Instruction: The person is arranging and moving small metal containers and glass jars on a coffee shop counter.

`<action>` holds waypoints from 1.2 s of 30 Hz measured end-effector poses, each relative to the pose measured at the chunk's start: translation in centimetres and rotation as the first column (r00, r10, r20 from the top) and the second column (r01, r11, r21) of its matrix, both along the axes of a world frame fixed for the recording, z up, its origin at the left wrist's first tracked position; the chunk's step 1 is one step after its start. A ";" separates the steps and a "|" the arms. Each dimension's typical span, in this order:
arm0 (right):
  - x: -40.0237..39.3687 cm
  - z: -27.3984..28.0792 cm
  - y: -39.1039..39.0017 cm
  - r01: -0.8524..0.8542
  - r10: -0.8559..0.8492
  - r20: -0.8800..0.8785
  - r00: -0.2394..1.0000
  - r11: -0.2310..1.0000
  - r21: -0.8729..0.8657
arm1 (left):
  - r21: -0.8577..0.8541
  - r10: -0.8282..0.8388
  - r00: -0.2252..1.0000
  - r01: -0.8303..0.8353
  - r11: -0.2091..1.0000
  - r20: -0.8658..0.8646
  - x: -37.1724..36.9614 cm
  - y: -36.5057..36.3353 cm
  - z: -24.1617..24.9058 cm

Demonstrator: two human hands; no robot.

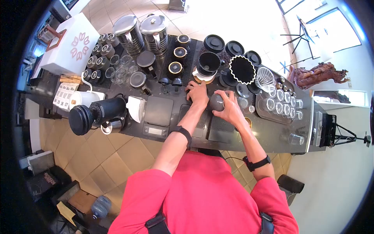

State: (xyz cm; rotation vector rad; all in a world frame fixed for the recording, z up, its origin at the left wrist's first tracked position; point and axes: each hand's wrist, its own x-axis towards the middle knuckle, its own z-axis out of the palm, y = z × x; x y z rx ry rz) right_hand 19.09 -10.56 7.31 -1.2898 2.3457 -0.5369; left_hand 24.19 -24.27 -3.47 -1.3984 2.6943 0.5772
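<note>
My right hand (229,108) is curled round a dark grey object with a round, smooth top (216,102), low over the counter. Just left of it, my left hand (198,95) has its fingers apart, with nothing seen in them. Its fingertips are right at the edge of a round wooden coaster (209,81). On that coaster stands a white cup (198,75) under a black coffee dripper (209,62). A dark flat scale (222,130) lies below my right hand, and a slotted drip tray (199,121) lies partly hidden by my left forearm.
A grey scale (158,111), a black grinder (107,110) and a white kettle (80,100) stand to the left. Metal canisters (154,33) and upturned cups (175,68) are behind. On the right are a pleated-rim dripper (242,70), a tray (272,117) of small glasses and a lone glass (296,139).
</note>
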 end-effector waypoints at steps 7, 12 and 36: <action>1.2 1.2 4.7 0.116 -0.104 0.087 0.991 0.983 -0.143 | 0.070 -0.025 1.000 0.024 0.997 0.016 0.0 -0.6 0.5; 1.7 2.3 7.8 0.209 -0.190 0.131 0.973 0.965 -0.159 | 0.099 -0.101 0.995 0.100 0.990 0.007 0.2 -1.5 -0.8; 0.7 1.5 11.3 0.271 -0.218 0.231 0.948 0.936 -0.227 | 0.026 -0.145 0.978 0.150 0.988 -0.148 3.1 0.0 3.8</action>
